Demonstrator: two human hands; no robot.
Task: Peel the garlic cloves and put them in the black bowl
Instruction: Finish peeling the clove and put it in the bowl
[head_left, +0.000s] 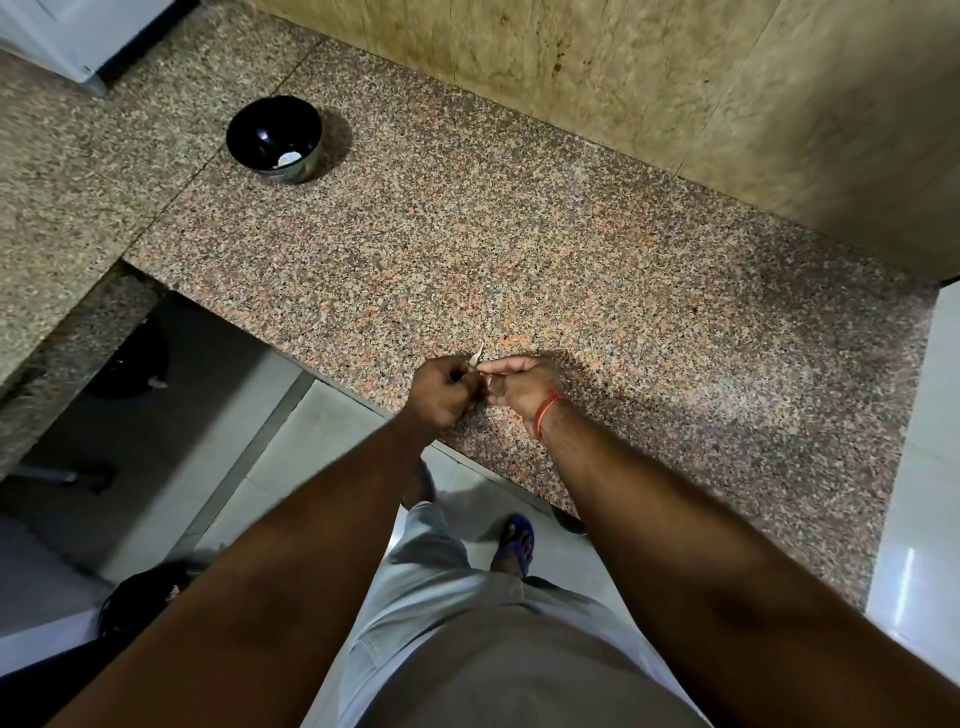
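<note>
Over the speckled stone counter (519, 249), near its front edge, the left hand (439, 397) and right hand (519, 387) both pinch a garlic clove (477, 358), apparently mid-peel; next, strip the skin and carry it to the black bowl (274, 139), well apart.

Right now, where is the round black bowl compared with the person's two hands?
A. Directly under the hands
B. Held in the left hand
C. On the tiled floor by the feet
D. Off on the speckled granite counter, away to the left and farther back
D: the round black bowl stands on the speckled granite counter, apart from the left hand and right hand, which meet at the counter's near edge.
</note>
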